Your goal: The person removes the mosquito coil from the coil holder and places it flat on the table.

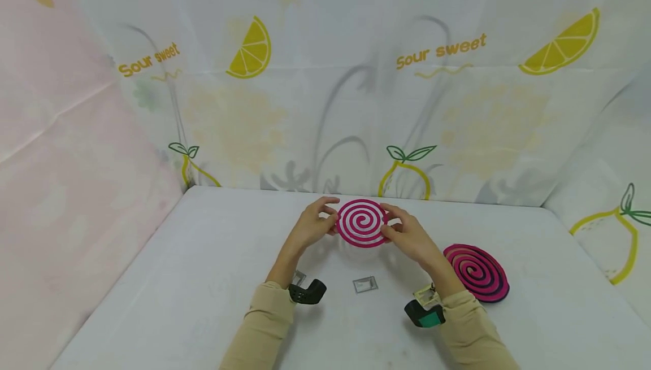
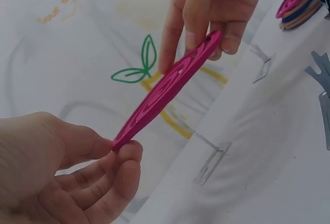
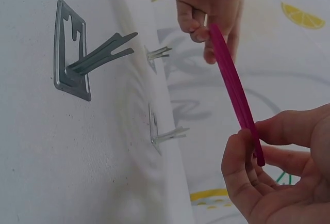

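A magenta mosquito coil (image 1: 362, 222) is held up over the far part of the table, its spiral face toward the head view. My left hand (image 1: 312, 223) pinches its left edge between thumb and fingers. On the opposite edge, my right hand (image 1: 412, 240) grips it the same way. Seen from the right wrist, the coil (image 3: 234, 90) is a thin, nearly edge-on disc. Small metal coil stands with forked, upright prongs sit on the table below: one stand (image 1: 365, 284) between the forearms, another (image 1: 300, 278) partly behind the left wrist, and a third (image 1: 427, 295) by the right wrist.
A stack of mosquito coils (image 1: 478, 274), magenta on top with dark blue and brown layers under it, lies right of the right forearm. Behind the white table (image 1: 213, 234) hangs a lemon-printed cloth (image 1: 305, 121), which also covers both sides.
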A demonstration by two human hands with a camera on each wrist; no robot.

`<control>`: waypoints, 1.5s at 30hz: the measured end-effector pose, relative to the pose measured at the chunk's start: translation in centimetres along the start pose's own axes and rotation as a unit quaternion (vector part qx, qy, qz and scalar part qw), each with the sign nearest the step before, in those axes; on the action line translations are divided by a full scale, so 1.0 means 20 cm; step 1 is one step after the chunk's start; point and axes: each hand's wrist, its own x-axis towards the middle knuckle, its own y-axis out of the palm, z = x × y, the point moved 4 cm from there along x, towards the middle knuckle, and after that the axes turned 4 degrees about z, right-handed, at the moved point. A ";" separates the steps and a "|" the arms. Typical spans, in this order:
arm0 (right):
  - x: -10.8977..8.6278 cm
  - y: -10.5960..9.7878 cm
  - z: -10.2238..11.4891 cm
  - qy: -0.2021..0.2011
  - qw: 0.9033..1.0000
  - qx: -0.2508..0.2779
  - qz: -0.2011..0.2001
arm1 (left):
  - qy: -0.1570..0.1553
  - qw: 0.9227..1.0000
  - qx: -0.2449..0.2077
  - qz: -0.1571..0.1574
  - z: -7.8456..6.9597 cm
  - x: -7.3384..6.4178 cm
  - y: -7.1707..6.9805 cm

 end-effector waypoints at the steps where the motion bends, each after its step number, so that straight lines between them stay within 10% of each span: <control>1: 0.00 -0.01 0.00 0.002 1.000 -0.002 0.000 | 0.001 1.000 -0.002 0.001 0.00 0.00 0.01; 32: -0.14 -0.22 -0.05 0.016 0.998 -0.052 0.029 | 0.032 0.996 -0.052 0.060 -0.04 0.00 0.25; 45: -0.16 -0.28 -0.09 0.002 0.996 -0.076 0.051 | 0.025 0.995 -0.048 0.078 -0.19 -0.10 0.31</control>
